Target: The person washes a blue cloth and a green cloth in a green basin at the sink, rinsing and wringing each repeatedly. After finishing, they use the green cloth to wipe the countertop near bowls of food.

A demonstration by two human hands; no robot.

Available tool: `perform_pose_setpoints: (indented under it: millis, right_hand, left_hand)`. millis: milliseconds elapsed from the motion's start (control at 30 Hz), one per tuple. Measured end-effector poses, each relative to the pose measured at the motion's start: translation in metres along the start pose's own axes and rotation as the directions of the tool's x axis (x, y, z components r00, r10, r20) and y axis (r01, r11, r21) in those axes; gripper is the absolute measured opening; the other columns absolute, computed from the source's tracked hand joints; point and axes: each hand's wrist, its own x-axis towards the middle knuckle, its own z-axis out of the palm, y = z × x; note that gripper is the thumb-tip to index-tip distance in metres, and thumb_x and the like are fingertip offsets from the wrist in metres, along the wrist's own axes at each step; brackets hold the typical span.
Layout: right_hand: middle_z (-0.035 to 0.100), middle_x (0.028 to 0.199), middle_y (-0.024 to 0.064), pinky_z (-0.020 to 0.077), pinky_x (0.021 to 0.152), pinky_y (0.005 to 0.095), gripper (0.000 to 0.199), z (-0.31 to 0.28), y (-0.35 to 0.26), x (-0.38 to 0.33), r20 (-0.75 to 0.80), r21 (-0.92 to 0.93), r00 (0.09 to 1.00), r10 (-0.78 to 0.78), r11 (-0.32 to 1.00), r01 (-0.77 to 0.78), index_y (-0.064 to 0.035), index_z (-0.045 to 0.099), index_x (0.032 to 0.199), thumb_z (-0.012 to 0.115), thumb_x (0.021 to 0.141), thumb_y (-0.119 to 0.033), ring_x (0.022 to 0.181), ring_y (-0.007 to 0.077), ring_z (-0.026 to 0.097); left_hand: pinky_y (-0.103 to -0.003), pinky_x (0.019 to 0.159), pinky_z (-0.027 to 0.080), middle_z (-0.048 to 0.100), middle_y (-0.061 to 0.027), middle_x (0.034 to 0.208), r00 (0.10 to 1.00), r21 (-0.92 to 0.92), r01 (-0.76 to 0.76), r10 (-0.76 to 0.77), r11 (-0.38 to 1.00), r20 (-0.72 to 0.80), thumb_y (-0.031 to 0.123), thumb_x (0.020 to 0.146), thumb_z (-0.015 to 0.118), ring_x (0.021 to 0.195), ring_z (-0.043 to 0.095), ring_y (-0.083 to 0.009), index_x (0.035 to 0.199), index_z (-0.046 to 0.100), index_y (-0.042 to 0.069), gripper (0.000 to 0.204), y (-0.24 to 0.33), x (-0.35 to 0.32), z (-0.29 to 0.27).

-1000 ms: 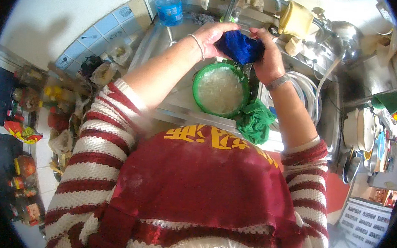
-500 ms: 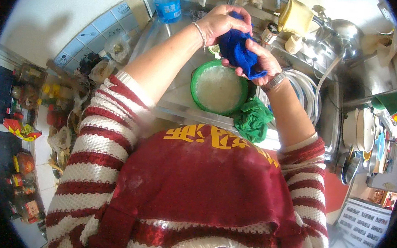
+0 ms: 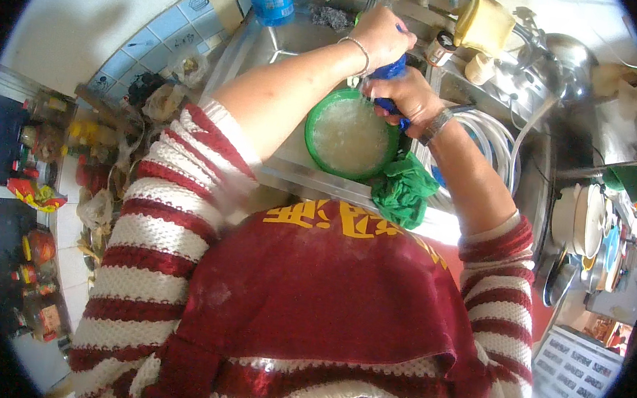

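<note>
Basically, blue cloth (image 3: 390, 69) slants from left hand (image 3: 380, 38) down-right to right hand (image 3: 410, 96), both fists clenched on it.

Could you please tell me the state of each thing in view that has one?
Blue cloth: bunched up, partly hidden
Left hand: closed on the blue cloth
Right hand: closed on the blue cloth
Green basin: holding cloudy liquid
Green cloth: crumpled
Pale hose: coiled
Blue bottle: upright
</note>
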Motion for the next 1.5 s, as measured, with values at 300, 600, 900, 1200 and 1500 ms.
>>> perform_pose_setpoints:
  millis: [300, 600, 900, 1200, 1500]
  right_hand:
    - [0.068, 0.077, 0.0193, 0.0526, 0.068, 0.0408, 0.038, 0.021, 0.081, 0.032, -0.145, -0.349, 0.981, -0.127, 0.934, 0.069, 0.0026, 0.067, 0.079, 0.071, 0.07, -0.034, 0.073, 0.0307, 0.067]
    - [0.069, 0.076, 0.0177, 0.0544, 0.067, 0.0375, 0.047, 0.02, 0.142, -0.002, -0.065, -0.108, 0.946, 0.319, 0.94, -0.324, 0.004, 0.069, 0.082, 0.082, 0.061, -0.035, 0.07, 0.0293, 0.068]
    - [0.064, 0.108, 0.018, 0.048, 0.092, 0.036, 0.077, -0.078, 0.148, -0.135, -0.327, -0.525, 0.923, -0.201, 0.851, 0.0, -0.0033, 0.049, 0.127, 0.085, 0.059, -0.016, 0.102, 0.0289, 0.063]
    - [0.038, 0.138, 0.0184, 0.0305, 0.108, 0.0508, 0.094, -0.03, 0.163, -0.129, -0.522, -0.563, 0.844, -0.121, 0.792, -0.235, -0.0179, 0.043, 0.138, 0.087, 0.055, -0.022, 0.128, 0.0433, 0.034]
    - [0.033, 0.145, 0.0139, 0.0128, 0.108, 0.0656, 0.078, 0.033, 0.198, -0.082, -0.692, -0.713, 0.71, -0.13, 0.275, -0.645, -0.0247, 0.048, 0.135, 0.079, 0.065, -0.04, 0.137, 0.0424, 0.02]
  left_hand:
    - [-0.042, 0.074, 0.051, 0.068, -0.0212, 0.082, 0.975, 0.261, 0.222, -0.211, 0.94, -0.068, 0.029, 0.088, 0.057, 0.078, 0.066, -0.0363, 0.084, 0.071, 0.002, 0.031, -0.09, -0.008, 0.048]
    - [-0.031, 0.068, 0.049, 0.064, -0.005, 0.074, 0.818, -0.459, 0.576, -0.465, 0.676, 0.34, 0.017, 0.09, 0.059, 0.071, 0.06, -0.0142, 0.077, 0.064, 0.003, 0.02, -0.123, -0.084, 0.072]
    - [-0.039, 0.096, 0.043, 0.057, -0.0084, 0.13, 0.673, -0.515, 0.647, -0.104, 0.562, 0.732, 0.032, 0.092, 0.055, 0.116, 0.056, -0.021, 0.123, 0.056, 0.011, 0.037, -0.079, -0.11, 0.066]
    - [-0.031, 0.083, 0.047, 0.066, -0.0052, 0.109, 0.6, -0.272, 0.76, -0.475, 0.591, 0.644, 0.022, 0.094, 0.058, 0.097, 0.063, -0.0146, 0.114, 0.061, 0.008, 0.024, -0.201, -0.052, 0.072]
    - [-0.042, 0.088, 0.05, 0.064, -0.0185, 0.111, 0.904, 0.287, -0.053, -0.076, 0.956, 0.42, 0.01, 0.09, 0.051, 0.102, 0.062, -0.0354, 0.112, 0.058, 0.001, 0.024, -0.259, 0.078, 0.233]
